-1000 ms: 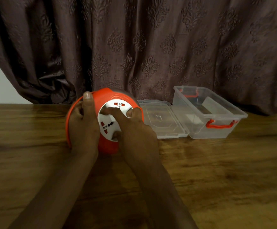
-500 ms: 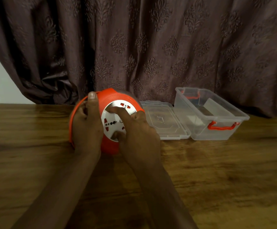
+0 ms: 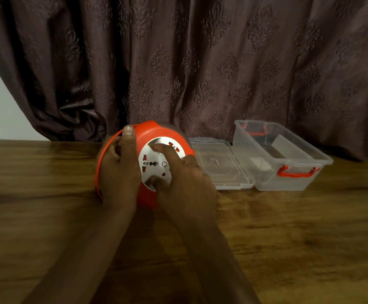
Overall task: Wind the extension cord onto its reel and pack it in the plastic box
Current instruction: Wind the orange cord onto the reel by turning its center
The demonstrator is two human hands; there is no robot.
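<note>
Your left hand holds the round orange plastic cord reel by its edge. Your right hand grips its white middle. The clear plastic box sits open nearby.

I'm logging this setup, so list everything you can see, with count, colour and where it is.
reel: 1, orange with a white socket face, on edge on the table left of centre
box: 1, clear with orange handles, open, right of the lid
lid: 1, clear, flat on the table between reel and box
table: 1, brown wood, across the foreground
curtain: 1, dark brown patterned, behind the table
left hand: 1, grips the reel's rim
right hand: 1, fingers in the white face's recesses
</note>
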